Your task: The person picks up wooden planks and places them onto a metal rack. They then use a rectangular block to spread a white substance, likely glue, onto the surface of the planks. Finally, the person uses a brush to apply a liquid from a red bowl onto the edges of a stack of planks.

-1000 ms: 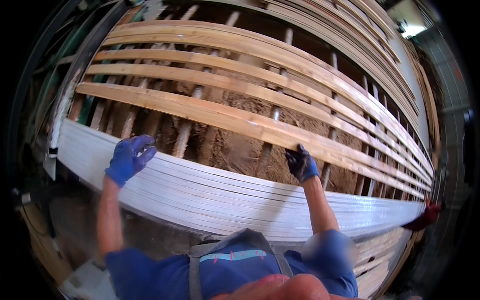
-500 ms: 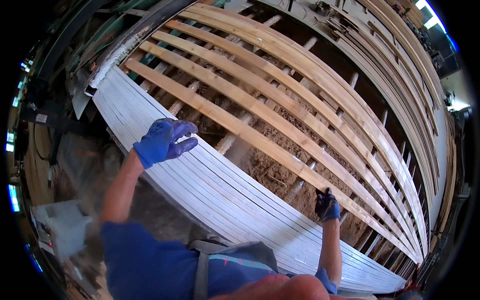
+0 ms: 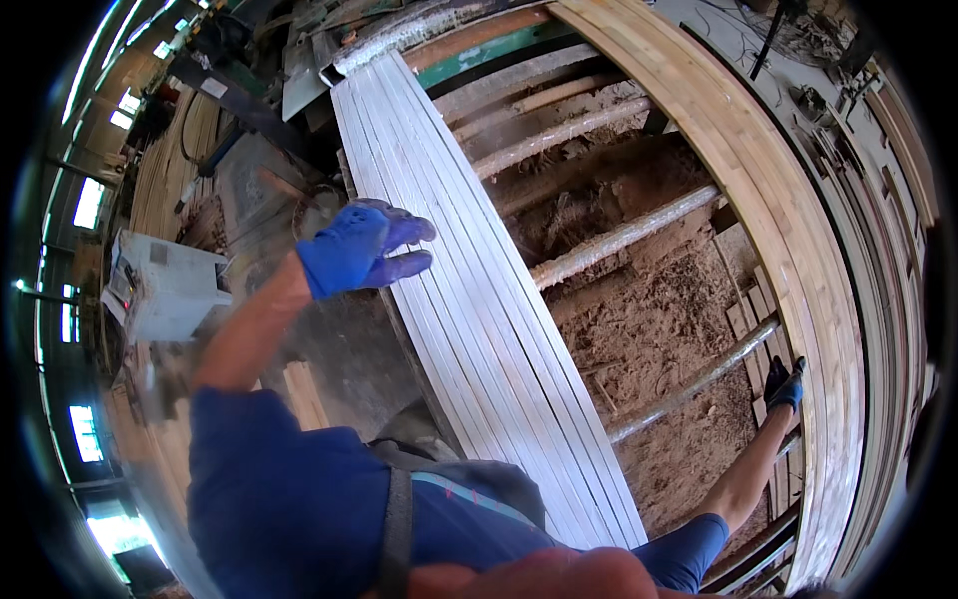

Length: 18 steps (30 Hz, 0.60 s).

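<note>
My left hand (image 3: pixel 364 248), in a blue glove, hovers over or rests on a row of white-coated boards (image 3: pixel 479 329); which of the two I cannot tell. Its fingers are apart and curve a little, with nothing between them. My right arm reaches out to the right. There my right hand (image 3: pixel 785 384), also gloved, lies against the near edge of the bare wooden boards (image 3: pixel 743 170), its fingers spread. These bare boards sit side by side in one band. Between the two groups is a wide gap crossed by metal rollers (image 3: pixel 629 235).
Sawdust (image 3: pixel 649 339) covers the ground below the rollers. A rough, white-crusted beam (image 3: pixel 424 30) stands at the boards' far end. More long planks (image 3: pixel 883 260) are stacked at the far right. A pale machine box (image 3: pixel 170 285) stands at left.
The spaced bare boards now lie together, farther to the right. My right hand has moved right and no longer pinches a board. The view has turned; my left hand stays by the white boards.
</note>
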Available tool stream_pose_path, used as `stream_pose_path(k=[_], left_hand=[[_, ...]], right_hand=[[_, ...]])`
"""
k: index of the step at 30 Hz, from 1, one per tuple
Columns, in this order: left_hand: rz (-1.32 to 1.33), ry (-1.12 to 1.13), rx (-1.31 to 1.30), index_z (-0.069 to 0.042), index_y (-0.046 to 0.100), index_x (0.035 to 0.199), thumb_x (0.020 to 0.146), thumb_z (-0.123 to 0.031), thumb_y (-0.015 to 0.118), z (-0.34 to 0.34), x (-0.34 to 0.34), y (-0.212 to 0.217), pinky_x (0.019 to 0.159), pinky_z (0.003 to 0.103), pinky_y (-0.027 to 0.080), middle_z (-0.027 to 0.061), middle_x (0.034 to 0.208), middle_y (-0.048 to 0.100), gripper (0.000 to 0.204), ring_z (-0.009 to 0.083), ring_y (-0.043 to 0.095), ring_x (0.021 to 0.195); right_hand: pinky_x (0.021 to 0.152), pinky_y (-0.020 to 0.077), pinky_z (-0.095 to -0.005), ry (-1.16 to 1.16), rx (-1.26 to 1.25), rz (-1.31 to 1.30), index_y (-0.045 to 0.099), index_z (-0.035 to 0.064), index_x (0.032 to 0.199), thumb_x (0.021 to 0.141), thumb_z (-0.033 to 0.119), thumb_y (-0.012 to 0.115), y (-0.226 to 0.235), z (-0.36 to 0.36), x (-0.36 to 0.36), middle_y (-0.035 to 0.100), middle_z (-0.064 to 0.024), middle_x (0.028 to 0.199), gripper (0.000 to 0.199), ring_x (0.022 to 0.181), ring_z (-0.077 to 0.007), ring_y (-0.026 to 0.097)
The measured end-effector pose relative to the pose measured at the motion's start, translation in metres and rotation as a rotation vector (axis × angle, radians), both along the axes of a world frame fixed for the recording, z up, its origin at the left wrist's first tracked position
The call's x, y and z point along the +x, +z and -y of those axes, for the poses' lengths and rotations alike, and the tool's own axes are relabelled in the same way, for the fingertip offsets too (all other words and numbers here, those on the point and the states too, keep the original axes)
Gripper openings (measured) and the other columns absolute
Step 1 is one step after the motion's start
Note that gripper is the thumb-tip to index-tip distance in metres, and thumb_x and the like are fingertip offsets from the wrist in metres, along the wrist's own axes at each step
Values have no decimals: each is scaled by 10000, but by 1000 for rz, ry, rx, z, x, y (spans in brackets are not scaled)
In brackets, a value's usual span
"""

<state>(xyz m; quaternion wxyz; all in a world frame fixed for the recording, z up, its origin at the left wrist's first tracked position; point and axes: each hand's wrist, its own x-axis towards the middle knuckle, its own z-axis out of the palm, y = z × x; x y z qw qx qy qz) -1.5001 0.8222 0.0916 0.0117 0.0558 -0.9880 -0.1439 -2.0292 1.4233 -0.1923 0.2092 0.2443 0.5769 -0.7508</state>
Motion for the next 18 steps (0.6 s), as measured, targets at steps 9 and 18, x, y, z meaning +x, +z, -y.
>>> stream_pose_path(k=[9, 18], left_hand=[[-2, 158, 37, -56, 665, 1034, 840, -406, 634, -14, 39, -21, 826, 388, 491, 135, 987, 682, 401, 315, 650, 889], [-8, 157, 111, -75, 655, 1041, 843, -381, 634, -44, 42, -32, 801, 400, 491, 133, 991, 679, 365, 326, 641, 872]], right_hand=[[804, 533, -411, 1357, 163, 645, 522, 26, 1287, 963, 539, 321, 64, 88, 283, 652, -160, 1124, 639, 975, -329, 648], [848, 510, -388, 1658, 502, 229, 552, 36, 1259, 965, 470, 392, 53, 21, 331, 638, -131, 1167, 548, 999, -289, 639]])
